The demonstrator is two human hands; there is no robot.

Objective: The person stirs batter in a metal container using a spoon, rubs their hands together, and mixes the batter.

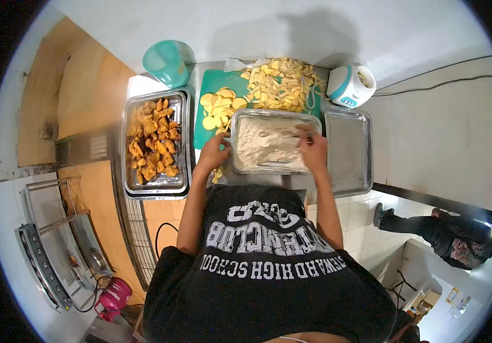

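Note:
A rectangular metal tray (276,171) filled with pale, lumpy batter (266,142) is in front of me. Its left rim is gripped by the curled fingers of my left hand (214,153). Over the right end of the batter, my right hand (313,150) has its fingers bent together, slightly blurred; a small dark thing shows between them, too unclear to name. Behind the tray lies a green cutting board (203,137) bearing round yellow slices (220,107) and a large heap of cut yellow pieces (280,86). A few slices also lie beside my left wrist.
Left stands a metal tray (186,143) of browned fried pieces (154,140), with a teal plastic container (166,63) behind it. On the right are another metal tray (349,151) and a white-and-teal appliance (351,86). A person (446,234) is farther off at right.

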